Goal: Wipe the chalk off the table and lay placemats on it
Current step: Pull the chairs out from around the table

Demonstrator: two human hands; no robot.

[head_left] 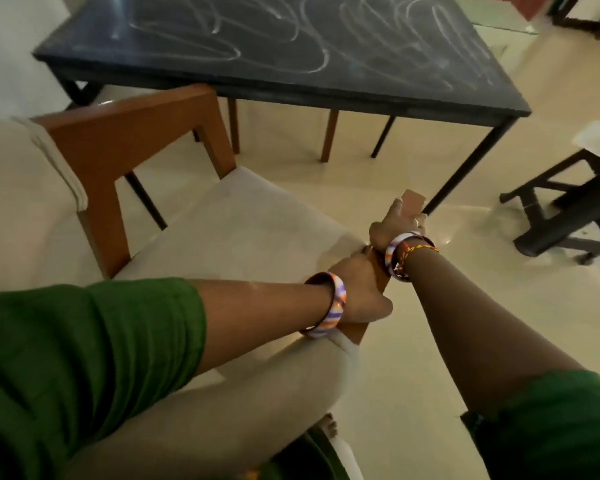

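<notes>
Table: dark rectangular top on thin black legs, across the upper part of the view; its near right corner juts toward the open floor at the right.
Chalk: pale looping scribbles cover most of the tabletop, from the left side to near the right edge.
Chair: wooden frame with a cream seat, lying tipped in front of the table; one arm frame stands up at the left, close to the table's near edge, the other runs under both hands at the right.
Left hand: fingers wrapped over the chair's near wooden arm, thumb on the outer side; a striped bangle on the wrist.
Right hand: gripping the far end of the same wooden arm, fingers curled around it; a striped bangle and a red-and-yellow thread on the wrist. The wooden tip shows just past the fingers, near the foot of the table's right front leg.
Sleeves: green, on both arms.
Stool: dark, at the right edge of the view, well apart from the table, with something pale and blurred on top.
Floor: glossy cream tile; open stretch between chair, table leg and stool, and in front of the right arm.
Under the table: brown legs of another piece of furniture show between the black ones.
Placemats: I cannot tell where they are.
</notes>
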